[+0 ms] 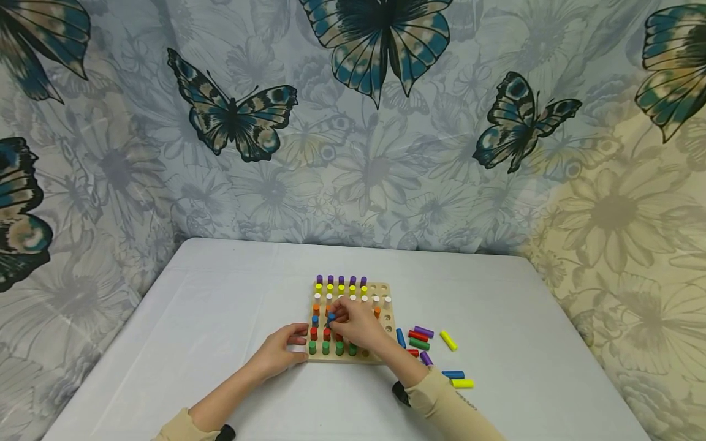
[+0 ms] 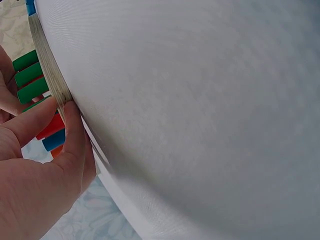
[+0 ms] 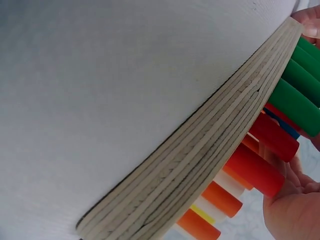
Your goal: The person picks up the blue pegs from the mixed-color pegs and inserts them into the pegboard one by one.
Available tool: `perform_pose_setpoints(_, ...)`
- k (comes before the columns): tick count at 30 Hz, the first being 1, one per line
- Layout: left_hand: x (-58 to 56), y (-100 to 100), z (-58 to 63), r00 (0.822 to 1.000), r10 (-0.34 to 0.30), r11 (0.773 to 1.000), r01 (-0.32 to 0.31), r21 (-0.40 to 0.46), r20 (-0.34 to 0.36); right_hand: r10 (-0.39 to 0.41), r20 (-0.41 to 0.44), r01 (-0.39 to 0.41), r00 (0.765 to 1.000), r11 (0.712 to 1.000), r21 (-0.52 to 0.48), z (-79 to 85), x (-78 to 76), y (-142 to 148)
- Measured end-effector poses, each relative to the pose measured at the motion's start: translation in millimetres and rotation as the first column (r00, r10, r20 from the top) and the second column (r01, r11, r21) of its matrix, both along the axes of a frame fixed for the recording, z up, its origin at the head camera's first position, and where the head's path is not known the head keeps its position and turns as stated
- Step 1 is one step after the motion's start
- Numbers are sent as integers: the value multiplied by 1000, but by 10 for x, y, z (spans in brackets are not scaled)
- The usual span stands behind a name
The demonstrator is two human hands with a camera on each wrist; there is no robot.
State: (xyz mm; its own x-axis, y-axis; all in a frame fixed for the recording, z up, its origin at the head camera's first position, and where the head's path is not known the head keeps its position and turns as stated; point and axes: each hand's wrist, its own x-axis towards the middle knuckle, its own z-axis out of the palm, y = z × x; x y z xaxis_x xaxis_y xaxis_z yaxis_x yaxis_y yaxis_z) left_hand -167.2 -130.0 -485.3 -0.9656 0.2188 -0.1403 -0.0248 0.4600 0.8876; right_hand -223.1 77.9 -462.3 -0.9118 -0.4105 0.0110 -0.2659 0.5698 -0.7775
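Note:
A wooden pegboard (image 1: 388, 355) lies on the table, with rows of purple, yellow, white, orange, blue, red and green pegs standing in it. My left hand (image 1: 278, 352) grips the board's near left corner; in the left wrist view, thumb and finger meet the layered wooden edge (image 2: 47, 60). Over the blue row, my right hand (image 1: 357, 321) pinches a blue peg (image 1: 331, 316) in its fingertips. Whether that peg's lower end is inside a hole, I cannot tell. The right hand hides part of the middle rows. Green pegs (image 3: 297, 105) line the near edge in the right wrist view.
To the board's right lie several loose pegs, among them a green peg (image 1: 419, 344), a yellow peg (image 1: 448, 340) and a blue peg (image 1: 453, 374). Some are close to my right forearm. A white cloth (image 1: 220, 294) covers the table; behind it hangs a butterfly-patterned backdrop (image 1: 375, 184).

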Motion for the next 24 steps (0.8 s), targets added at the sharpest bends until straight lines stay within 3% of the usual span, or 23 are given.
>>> perform_pose_setpoints(11, 15, 12, 18, 1000, 9, 1000, -9, 12, -17, 55, -64, -55, 996, 998, 10, -10, 5, -4)
perform_pose_setpoints(24, 18, 8, 25, 1000, 11, 1000, -11, 5, -16, 71, -106, -67, 992, 997, 39, -18, 8, -29)
